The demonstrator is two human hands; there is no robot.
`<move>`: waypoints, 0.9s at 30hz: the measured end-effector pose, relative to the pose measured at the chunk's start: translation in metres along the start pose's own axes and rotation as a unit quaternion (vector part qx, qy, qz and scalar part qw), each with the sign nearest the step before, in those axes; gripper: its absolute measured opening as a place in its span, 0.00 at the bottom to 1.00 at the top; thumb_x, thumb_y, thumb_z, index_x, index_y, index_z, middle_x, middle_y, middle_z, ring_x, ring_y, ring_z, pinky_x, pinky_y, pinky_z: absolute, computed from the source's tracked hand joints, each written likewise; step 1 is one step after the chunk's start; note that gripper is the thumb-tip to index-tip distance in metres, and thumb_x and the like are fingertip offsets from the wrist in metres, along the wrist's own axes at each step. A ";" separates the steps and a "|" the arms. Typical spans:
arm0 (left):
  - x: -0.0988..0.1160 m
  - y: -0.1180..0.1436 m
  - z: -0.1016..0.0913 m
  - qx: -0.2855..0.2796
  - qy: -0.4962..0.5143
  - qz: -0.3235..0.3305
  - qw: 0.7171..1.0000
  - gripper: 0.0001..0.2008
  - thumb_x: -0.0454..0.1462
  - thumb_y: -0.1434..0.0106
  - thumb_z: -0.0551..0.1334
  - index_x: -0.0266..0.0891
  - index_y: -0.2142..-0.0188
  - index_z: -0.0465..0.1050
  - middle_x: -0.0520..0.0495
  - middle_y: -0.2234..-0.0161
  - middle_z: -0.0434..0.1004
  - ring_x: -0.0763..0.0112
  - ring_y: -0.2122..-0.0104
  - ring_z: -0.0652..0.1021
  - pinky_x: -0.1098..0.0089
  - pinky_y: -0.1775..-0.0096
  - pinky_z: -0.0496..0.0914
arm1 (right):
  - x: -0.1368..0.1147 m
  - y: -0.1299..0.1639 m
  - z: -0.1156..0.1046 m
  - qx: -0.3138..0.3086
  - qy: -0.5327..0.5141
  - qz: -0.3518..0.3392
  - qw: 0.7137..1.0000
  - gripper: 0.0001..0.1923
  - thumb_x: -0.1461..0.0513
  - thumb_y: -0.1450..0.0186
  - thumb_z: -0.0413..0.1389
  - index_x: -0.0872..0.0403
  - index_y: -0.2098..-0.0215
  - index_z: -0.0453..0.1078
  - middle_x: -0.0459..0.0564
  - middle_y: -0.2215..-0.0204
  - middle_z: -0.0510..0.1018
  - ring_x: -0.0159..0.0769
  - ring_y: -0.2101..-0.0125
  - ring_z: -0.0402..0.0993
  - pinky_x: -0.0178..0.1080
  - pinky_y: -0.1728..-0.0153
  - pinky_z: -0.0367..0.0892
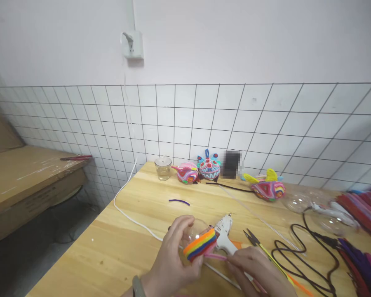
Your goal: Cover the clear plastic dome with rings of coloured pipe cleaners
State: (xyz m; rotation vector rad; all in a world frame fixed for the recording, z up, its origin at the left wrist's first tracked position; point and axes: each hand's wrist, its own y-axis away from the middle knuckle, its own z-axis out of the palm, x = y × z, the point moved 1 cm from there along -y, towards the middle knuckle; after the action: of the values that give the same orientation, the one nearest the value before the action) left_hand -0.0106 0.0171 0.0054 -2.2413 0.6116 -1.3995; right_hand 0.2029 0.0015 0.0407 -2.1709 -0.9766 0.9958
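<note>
My left hand (176,255) is wrapped round a clear plastic ball (195,229). Across the ball runs a band of pipe cleaners (200,244) in orange, yellow, blue and red. From the band's lower edge a pink pipe cleaner (215,256) stretches to the right, its far part pinched in the fingers of my right hand (256,268). Just beyond the ball a white glue gun (224,231) lies on the table, partly hidden by my right hand. Yellow-handled tweezers or scissors (256,241) with dark pointed tips lie beside that hand.
Finished fuzzy ornaments (209,167) line the tiled wall, with a lidded glass cup (163,168) to their left. A purple pipe cleaner piece (179,201) lies mid-table. Black cable (297,235), clear plastic balls (330,218) and pipe cleaner bundles (363,214) crowd the right. A white cord (136,222) crosses the left.
</note>
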 end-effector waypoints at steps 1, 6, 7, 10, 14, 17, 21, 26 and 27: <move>0.001 0.000 0.000 -0.009 0.011 -0.008 1.000 0.34 0.28 0.49 0.62 0.47 0.44 0.56 0.40 0.48 0.68 0.54 0.48 0.72 0.51 0.49 0.70 | 0.000 0.000 0.001 0.002 -0.001 0.009 1.000 0.17 0.71 0.41 0.60 0.47 0.57 0.72 0.46 0.72 0.80 0.33 0.74 0.78 0.30 0.72 0.73; 0.004 0.001 0.001 -0.045 0.065 -0.041 0.996 0.29 0.33 0.46 0.61 0.44 0.45 0.59 0.38 0.47 0.68 0.52 0.47 0.72 0.50 0.47 0.68 | -0.008 0.003 0.011 0.049 -0.024 0.108 0.993 0.04 0.64 0.35 0.58 0.48 0.66 0.75 0.44 0.79 0.75 0.31 0.79 0.72 0.29 0.79 0.67; 0.004 0.001 0.001 -0.047 0.073 -0.048 0.995 0.28 0.33 0.46 0.60 0.43 0.45 0.60 0.38 0.47 0.69 0.52 0.47 0.72 0.50 0.47 0.68 | -0.009 0.003 0.013 0.060 -0.025 0.128 0.990 0.05 0.62 0.35 0.58 0.48 0.68 0.75 0.44 0.80 0.73 0.31 0.80 0.70 0.30 0.80 0.66; 0.004 0.002 0.001 -0.055 0.101 -0.079 0.990 0.26 0.36 0.45 0.60 0.40 0.45 0.62 0.36 0.46 0.69 0.50 0.46 0.72 0.50 0.47 0.68 | -0.010 0.006 0.016 0.076 -0.021 0.171 0.982 0.09 0.58 0.35 0.58 0.49 0.72 0.74 0.43 0.81 0.69 0.31 0.81 0.66 0.31 0.82 0.62; 0.005 0.003 0.002 -0.060 0.136 -0.110 0.983 0.28 0.40 0.45 0.62 0.38 0.45 0.62 0.34 0.46 0.70 0.49 0.46 0.72 0.52 0.47 0.69 | -0.008 0.007 0.018 0.058 -0.004 0.172 0.983 0.09 0.59 0.35 0.58 0.50 0.72 0.74 0.43 0.81 0.70 0.30 0.81 0.66 0.30 0.81 0.62; 0.006 0.003 0.003 -0.066 0.150 -0.126 0.978 0.28 0.41 0.44 0.63 0.38 0.45 0.61 0.34 0.47 0.71 0.49 0.47 0.73 0.52 0.48 0.69 | -0.008 0.009 0.020 0.054 0.005 0.179 0.982 0.09 0.59 0.35 0.57 0.51 0.73 0.73 0.43 0.81 0.71 0.30 0.81 0.67 0.30 0.82 0.63; 0.010 0.002 0.004 -0.073 0.167 -0.132 0.974 0.26 0.42 0.42 0.62 0.39 0.45 0.59 0.34 0.47 0.72 0.51 0.49 0.75 0.52 0.48 0.69 | -0.010 0.011 0.024 0.062 -0.011 0.215 0.975 0.11 0.58 0.34 0.56 0.51 0.74 0.73 0.43 0.81 0.73 0.30 0.82 0.66 0.31 0.81 0.63; 0.014 0.001 0.006 -0.085 0.220 -0.150 0.960 0.25 0.43 0.39 0.61 0.40 0.45 0.57 0.37 0.49 0.73 0.55 0.50 0.76 0.56 0.48 0.70 | -0.017 0.009 0.029 0.084 -0.115 0.307 0.941 0.12 0.55 0.36 0.57 0.51 0.74 0.74 0.45 0.79 0.77 0.31 0.77 0.73 0.29 0.76 0.68; 0.014 0.001 0.006 -0.088 0.231 -0.154 0.957 0.25 0.44 0.39 0.61 0.40 0.45 0.57 0.37 0.49 0.74 0.55 0.50 0.76 0.57 0.48 0.70 | -0.018 0.008 0.030 0.094 -0.144 0.325 0.930 0.12 0.54 0.36 0.58 0.51 0.74 0.74 0.45 0.79 0.78 0.32 0.76 0.74 0.29 0.75 0.69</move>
State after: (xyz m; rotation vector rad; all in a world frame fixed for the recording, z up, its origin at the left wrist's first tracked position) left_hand 0.0004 0.0090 0.0121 -2.2206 0.5635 -2.1377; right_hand 0.1735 -0.0123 0.0256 -2.2582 -0.2287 1.6724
